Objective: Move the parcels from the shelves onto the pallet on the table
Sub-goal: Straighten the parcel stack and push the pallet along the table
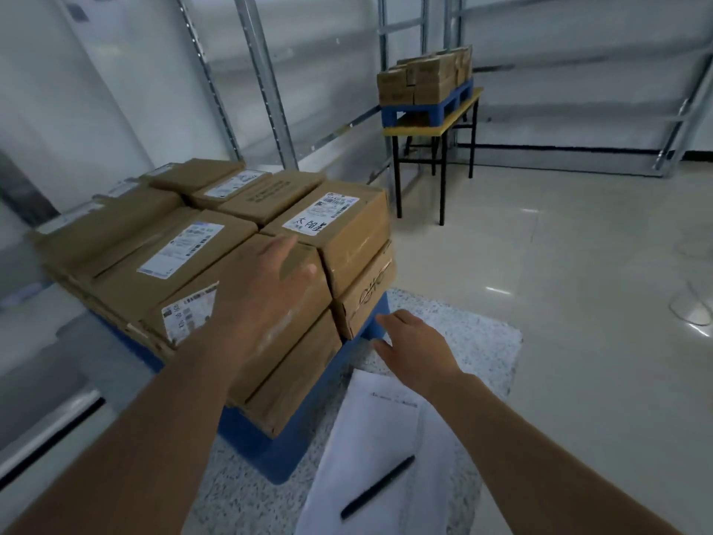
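- Parcels (216,264) are seen stacked in two layers on a blue pallet (266,453), left of centre in the frame, on a speckled surface (463,341).
- The left hand (262,299) is laid flat on the top of the nearest parcel (293,334), fingers (285,245) straight and released, nothing gripped.
- The right hand (413,345) is held just beside the stack's right corner, fingers loosely spread and released; whether the cardboard is touched cannot be told.
- The parcels are judged stiff, taped cardboard, flat-sided and fairly smooth, probably moderate in weight; the contents cannot be seen.
- A hold on two opposite sides, or under a bottom edge, is judged safest, as taped faces may slip.
- A sheet of paper (386,438) with a pen (378,486) on it lies at the lower centre.
- A second loaded pallet (420,108) stands on a small table (432,127) at the upper right.
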Demonstrator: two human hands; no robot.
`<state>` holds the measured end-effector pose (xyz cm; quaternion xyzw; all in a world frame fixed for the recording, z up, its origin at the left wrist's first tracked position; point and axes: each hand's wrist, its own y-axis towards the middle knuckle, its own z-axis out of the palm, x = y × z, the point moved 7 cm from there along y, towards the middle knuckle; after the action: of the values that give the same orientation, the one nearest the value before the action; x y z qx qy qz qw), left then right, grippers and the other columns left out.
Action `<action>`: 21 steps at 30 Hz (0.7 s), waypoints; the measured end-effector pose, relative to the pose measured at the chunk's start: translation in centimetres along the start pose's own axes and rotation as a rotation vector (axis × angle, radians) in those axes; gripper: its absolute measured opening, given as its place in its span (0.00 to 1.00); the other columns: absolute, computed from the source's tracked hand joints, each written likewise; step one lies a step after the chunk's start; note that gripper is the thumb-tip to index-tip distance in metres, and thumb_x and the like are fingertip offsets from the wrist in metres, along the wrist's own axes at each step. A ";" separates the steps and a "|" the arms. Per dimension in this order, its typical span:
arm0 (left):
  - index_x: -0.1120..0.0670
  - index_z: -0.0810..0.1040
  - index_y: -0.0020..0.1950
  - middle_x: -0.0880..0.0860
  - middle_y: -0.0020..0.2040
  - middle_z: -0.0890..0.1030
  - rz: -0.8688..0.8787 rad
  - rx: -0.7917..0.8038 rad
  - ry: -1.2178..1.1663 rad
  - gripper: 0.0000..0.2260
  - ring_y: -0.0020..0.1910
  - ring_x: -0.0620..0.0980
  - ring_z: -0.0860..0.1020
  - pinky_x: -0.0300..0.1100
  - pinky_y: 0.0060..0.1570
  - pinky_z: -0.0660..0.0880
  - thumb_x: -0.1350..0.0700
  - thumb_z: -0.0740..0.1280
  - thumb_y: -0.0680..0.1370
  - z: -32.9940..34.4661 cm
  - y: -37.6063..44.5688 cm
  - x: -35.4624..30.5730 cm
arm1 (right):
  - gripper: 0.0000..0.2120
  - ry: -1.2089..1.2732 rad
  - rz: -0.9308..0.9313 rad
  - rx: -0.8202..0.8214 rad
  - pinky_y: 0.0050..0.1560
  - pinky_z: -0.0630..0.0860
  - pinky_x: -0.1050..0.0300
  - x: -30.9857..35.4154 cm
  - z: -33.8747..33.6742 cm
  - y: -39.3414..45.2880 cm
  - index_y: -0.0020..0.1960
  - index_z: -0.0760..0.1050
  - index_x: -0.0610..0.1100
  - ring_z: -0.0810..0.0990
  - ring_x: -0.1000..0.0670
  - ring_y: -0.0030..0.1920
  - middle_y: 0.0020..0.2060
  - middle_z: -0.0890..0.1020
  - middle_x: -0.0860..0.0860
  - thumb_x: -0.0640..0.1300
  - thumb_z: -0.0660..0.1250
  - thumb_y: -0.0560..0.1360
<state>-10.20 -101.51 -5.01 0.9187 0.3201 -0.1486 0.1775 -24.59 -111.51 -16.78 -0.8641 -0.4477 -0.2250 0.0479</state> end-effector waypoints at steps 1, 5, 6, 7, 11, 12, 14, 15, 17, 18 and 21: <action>0.46 0.61 0.74 0.52 0.73 0.65 -0.029 0.002 0.009 0.26 0.71 0.53 0.63 0.51 0.66 0.62 0.42 0.61 0.77 0.6 0.3 -0.4 | 0.17 0.003 -0.030 0.005 0.51 0.72 0.53 -0.9 -0.1 0.3 0.66 0.69 0.42 0.74 0.46 0.57 0.59 0.74 0.46 0.48 0.56 0.81; 0.48 0.63 0.73 0.53 0.72 0.67 -0.095 -0.023 0.093 0.25 0.70 0.55 0.64 0.51 0.65 0.64 0.44 0.62 0.78 2.7 1.0 -2.6 | 0.18 0.031 -0.093 0.049 0.53 0.73 0.51 -4.6 -0.8 1.1 0.67 0.69 0.43 0.73 0.45 0.59 0.61 0.73 0.46 0.49 0.57 0.81; 0.49 0.63 0.73 0.53 0.72 0.67 -0.108 -0.023 0.108 0.25 0.70 0.55 0.64 0.51 0.65 0.64 0.44 0.62 0.78 3.1 1.1 -3.1 | 0.18 0.029 -0.099 0.054 0.53 0.74 0.51 -5.4 -0.9 1.3 0.67 0.69 0.42 0.73 0.45 0.59 0.61 0.73 0.46 0.49 0.57 0.81; 0.49 0.62 0.74 0.53 0.72 0.67 -0.122 -0.016 0.119 0.26 0.70 0.55 0.64 0.52 0.66 0.64 0.44 0.62 0.78 3.4 1.2 -3.4 | 0.18 0.025 -0.105 0.059 0.53 0.74 0.51 -6.0 -0.9 1.5 0.67 0.69 0.42 0.73 0.45 0.59 0.61 0.73 0.46 0.49 0.57 0.81; 0.49 0.62 0.74 0.53 0.71 0.68 -0.152 -0.011 0.199 0.26 0.69 0.55 0.65 0.52 0.66 0.64 0.44 0.61 0.78 3.7 1.4 -3.5 | 0.17 0.017 -0.152 0.066 0.49 0.73 0.52 -6.5 -0.7 3.0 0.65 0.70 0.42 0.73 0.45 0.57 0.59 0.73 0.46 0.49 0.58 0.80; 0.49 0.61 0.74 0.53 0.71 0.67 -0.155 -0.010 0.223 0.26 0.69 0.55 0.66 0.52 0.65 0.64 0.44 0.61 0.77 3.7 1.6 -3.4 | 0.16 0.012 -0.166 0.059 0.47 0.72 0.53 -6.2 -0.7 3.5 0.63 0.70 0.42 0.73 0.45 0.56 0.57 0.73 0.46 0.49 0.58 0.80; 0.50 0.60 0.74 0.53 0.72 0.66 -0.154 -0.003 0.259 0.27 0.70 0.54 0.65 0.52 0.66 0.63 0.44 0.61 0.78 3.9 2.0 -3.2 | 0.14 0.013 -0.188 0.050 0.44 0.69 0.54 -5.6 -0.5 4.7 0.61 0.71 0.41 0.73 0.44 0.54 0.55 0.73 0.45 0.49 0.58 0.80; 0.50 0.60 0.75 0.53 0.73 0.66 -0.150 -0.001 0.272 0.27 0.70 0.54 0.64 0.52 0.67 0.63 0.44 0.61 0.78 4.0 2.3 -3.1 | 0.14 0.024 -0.195 0.048 0.44 0.69 0.54 -5.2 -0.2 5.3 0.60 0.72 0.41 0.74 0.44 0.54 0.55 0.73 0.45 0.49 0.59 0.80; 0.51 0.61 0.74 0.53 0.72 0.66 -0.134 -0.001 0.286 0.27 0.70 0.54 0.64 0.51 0.67 0.63 0.44 0.61 0.78 4.3 3.0 -2.7 | 0.14 0.049 -0.210 0.052 0.44 0.72 0.52 -4.4 0.4 6.5 0.59 0.73 0.41 0.75 0.43 0.54 0.55 0.73 0.45 0.50 0.60 0.80; 0.51 0.62 0.74 0.53 0.72 0.67 -0.118 -0.010 0.299 0.27 0.69 0.54 0.64 0.51 0.66 0.63 0.44 0.61 0.78 4.3 3.5 -2.5 | 0.14 0.049 -0.217 0.057 0.44 0.72 0.52 -4.0 0.7 7.2 0.59 0.73 0.41 0.75 0.42 0.53 0.55 0.73 0.44 0.50 0.60 0.80; 0.49 0.61 0.74 0.52 0.73 0.64 -0.072 -0.009 0.339 0.27 0.71 0.53 0.62 0.50 0.67 0.61 0.42 0.61 0.77 4.8 5.4 -2.0 | 0.14 0.025 -0.205 0.090 0.45 0.74 0.51 -2.8 2.0 8.9 0.58 0.73 0.41 0.76 0.42 0.52 0.54 0.74 0.44 0.51 0.59 0.80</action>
<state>-8.95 -108.54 -7.24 0.9176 0.3789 0.0035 0.1197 -18.20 -118.36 -18.70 -0.8079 -0.5427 -0.2191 0.0688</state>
